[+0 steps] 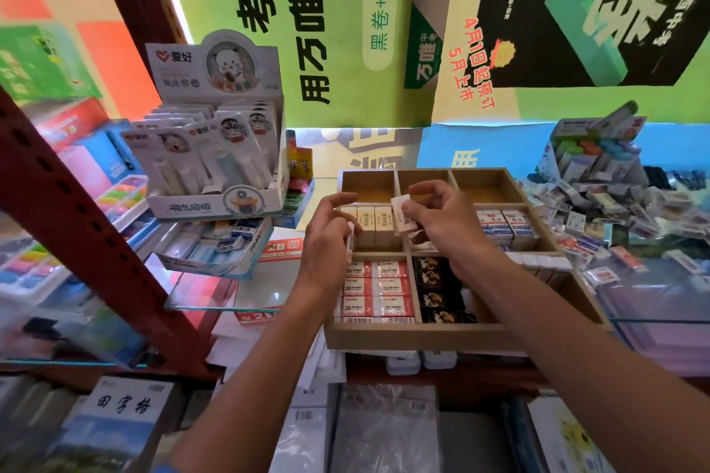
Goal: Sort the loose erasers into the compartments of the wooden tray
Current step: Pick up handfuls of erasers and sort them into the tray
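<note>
Sorting mid-way: right hand (442,221) pinches a white eraser (403,213) above the wooden tray (422,334), middle row.
Near and middle compartments mostly filled with neat rows; three far compartments empty; big loose pile (614,211) right of the tray remains. Left hand (330,230) possibly grips another eraser edge-on, fingers curled. Held eraser is small, sleeved, tilted.

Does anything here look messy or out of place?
Yes: a heap of loose erasers lies jumbled to the right of the wooden tray, tilted every way, while those in the tray sit in neat rows. Its three back compartments look empty.
</note>
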Motion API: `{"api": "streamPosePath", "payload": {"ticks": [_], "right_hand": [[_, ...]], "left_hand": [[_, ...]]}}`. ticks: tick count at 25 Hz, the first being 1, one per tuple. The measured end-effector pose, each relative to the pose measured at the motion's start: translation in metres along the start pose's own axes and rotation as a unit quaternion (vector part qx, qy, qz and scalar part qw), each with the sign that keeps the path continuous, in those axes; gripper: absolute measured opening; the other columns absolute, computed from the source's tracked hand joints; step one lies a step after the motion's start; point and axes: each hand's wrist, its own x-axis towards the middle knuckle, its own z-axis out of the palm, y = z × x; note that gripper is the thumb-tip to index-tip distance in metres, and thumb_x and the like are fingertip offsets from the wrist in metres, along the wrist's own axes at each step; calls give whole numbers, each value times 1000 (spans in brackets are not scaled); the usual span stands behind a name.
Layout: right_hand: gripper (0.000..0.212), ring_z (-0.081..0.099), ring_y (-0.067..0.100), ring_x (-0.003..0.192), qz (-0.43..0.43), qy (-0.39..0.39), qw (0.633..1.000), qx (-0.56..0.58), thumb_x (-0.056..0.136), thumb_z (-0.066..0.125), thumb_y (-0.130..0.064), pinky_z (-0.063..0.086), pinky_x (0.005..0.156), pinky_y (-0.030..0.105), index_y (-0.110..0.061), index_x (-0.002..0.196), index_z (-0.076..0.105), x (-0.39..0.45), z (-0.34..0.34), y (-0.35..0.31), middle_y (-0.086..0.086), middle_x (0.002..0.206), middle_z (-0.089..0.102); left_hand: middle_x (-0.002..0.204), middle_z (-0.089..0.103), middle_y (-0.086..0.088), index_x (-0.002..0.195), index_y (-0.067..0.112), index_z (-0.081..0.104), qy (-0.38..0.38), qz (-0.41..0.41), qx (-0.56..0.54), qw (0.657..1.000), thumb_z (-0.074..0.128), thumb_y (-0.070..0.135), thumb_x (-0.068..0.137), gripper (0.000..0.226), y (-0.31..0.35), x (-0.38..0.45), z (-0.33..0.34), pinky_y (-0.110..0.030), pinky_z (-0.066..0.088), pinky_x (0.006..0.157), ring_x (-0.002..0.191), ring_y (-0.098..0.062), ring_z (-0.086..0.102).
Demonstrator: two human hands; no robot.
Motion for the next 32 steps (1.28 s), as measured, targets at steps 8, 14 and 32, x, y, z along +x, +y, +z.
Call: {"api": "streamPosePath", "payload": {"ticks": [8, 14, 32], "right_hand": [[9, 59, 5, 73, -142, 55, 946, -287, 86, 74, -22, 42, 59, 17, -21, 84, 66, 17, 8, -6, -7, 80, 65], [8, 62, 11, 81, -156, 53, 916, -365, 89, 72, -20, 41, 60, 17, -12, 92, 73, 21, 19, -8, 2, 92, 70], [47, 64, 14, 106, -156, -150, 906, -363, 77, 84, -26, 55, 92, 34, -25, 119, 63, 33, -12, -2, -3, 124, 66]], "left_hand": [[112, 61, -1, 123, 30, 54, -1, 6, 45, 999, 37, 16, 102, 29, 2, -2, 2, -36, 61, 79, 100, -16, 65], [106, 61, 2, 117, 35, 55, 8, 8, 75, 997, 38, 19, 101, 28, 1, -2, 4, -51, 55, 91, 105, -20, 61], [101, 58, 11, 123, 25, 54, 5, 10, 48, 999, 37, 14, 103, 29, 6, -6, 2, -13, 53, 60, 84, -2, 63]]}}
